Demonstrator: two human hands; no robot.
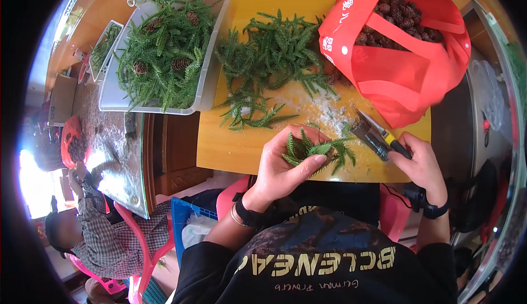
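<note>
Head view shows the left hand (280,164) near the centre of the frame, its thumb and fingers curled around a green sprig (299,148), whose needled tips stick out on both sides of the thumb just above the yellow table's (241,153) lower edge. Right of centre, the right hand (418,161) is at the black-and-yellow handle of a metal-tipped hand tool (390,138), thumb and forefinger close to either side of it; how firmly it is gripped cannot be told. The tool points toward the upper left, beside a dark, flat item (371,140) too unclear to identify. White flakes (328,112) are scattered between the hands and a loose heap of greenery (280,48) at the upper centre. A red bag (398,87) of brown pinecones (405,15) leans open at the upper right, while a translucent bin (205,87) at the upper left is filled with more green branches (164,40) and several cones. Toward the lower left, a person in a checked top (112,243) sits at another table (118,164)
</note>
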